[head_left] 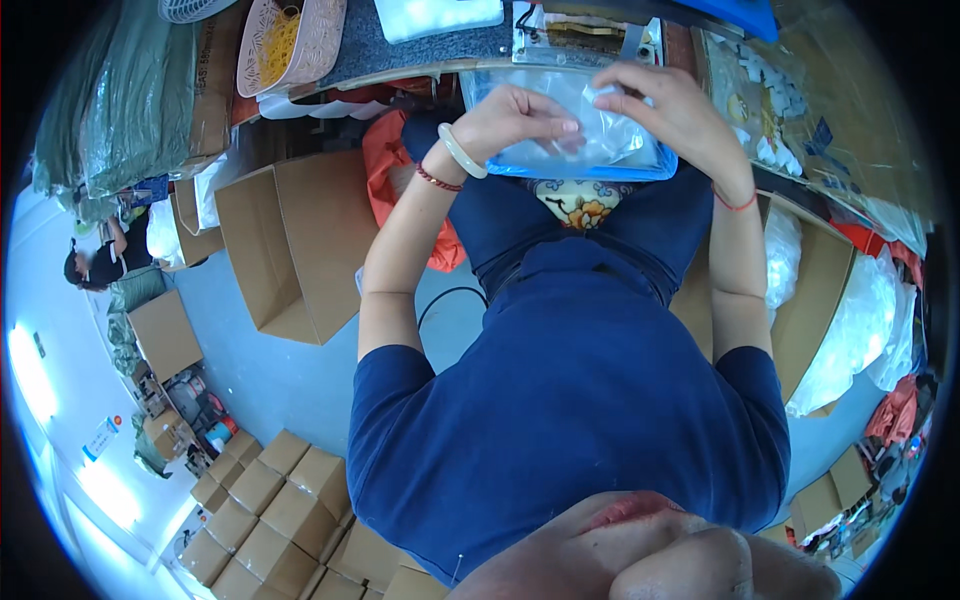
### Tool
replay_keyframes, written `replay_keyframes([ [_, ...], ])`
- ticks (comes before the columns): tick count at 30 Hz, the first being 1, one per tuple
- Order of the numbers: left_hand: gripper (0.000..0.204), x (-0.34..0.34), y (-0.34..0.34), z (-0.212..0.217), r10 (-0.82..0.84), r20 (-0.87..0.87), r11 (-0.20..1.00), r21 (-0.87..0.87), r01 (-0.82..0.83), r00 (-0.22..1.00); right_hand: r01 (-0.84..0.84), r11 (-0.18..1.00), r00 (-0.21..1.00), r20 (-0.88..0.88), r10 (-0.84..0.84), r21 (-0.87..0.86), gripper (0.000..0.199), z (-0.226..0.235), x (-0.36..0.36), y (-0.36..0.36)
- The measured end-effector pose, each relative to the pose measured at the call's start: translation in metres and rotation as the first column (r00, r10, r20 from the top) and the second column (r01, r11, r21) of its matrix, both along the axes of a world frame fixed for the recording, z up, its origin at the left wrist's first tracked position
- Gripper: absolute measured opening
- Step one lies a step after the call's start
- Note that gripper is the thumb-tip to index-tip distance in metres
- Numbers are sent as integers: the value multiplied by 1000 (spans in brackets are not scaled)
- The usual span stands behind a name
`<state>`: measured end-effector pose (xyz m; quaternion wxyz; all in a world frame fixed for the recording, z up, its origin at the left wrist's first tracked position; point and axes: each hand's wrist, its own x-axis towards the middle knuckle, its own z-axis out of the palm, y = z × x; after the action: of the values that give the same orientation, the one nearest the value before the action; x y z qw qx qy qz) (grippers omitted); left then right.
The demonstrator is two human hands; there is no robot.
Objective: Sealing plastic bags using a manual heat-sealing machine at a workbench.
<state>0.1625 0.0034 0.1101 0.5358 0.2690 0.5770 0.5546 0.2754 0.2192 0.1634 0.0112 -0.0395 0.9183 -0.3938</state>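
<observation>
A grey-topped work surface (430,45) is seen at the top of the view, with a pale basket of yellow bands (290,40) lying on it at the left and a flat metal device (585,40) behind the hands. The room around is crowded with brown cartons: one large open carton (300,240) stands on the blue floor (290,385) at the left, another open carton (815,300) at the right is filled with clear bags, and a stack of many closed small cartons (270,510) is seen at the lower left. Another person (100,262) is bent over far left. One clear plastic bag with a blue edge (575,140) is held at the surface's near edge, over the lap. The left hand (510,120) rests on it with fingers curled loosely; the right hand (670,105) pinches its upper part between thumb and fingers.
</observation>
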Motion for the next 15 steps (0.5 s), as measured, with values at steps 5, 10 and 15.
replay_keyframes([
  [5,27,-10,26,-34,85,296,996,5,-90,952,283,955,957,-33,-287,-86,30,-28,4,20],
  [10,28,-26,61,-50,288,542,930,37,-365,789,766,484,643,-521,-561,424,25,-63,19,72],
  [15,38,-38,38,-40,223,37,967,-137,-216,974,743,355,665,-571,-481,567,25,-101,19,105],
])
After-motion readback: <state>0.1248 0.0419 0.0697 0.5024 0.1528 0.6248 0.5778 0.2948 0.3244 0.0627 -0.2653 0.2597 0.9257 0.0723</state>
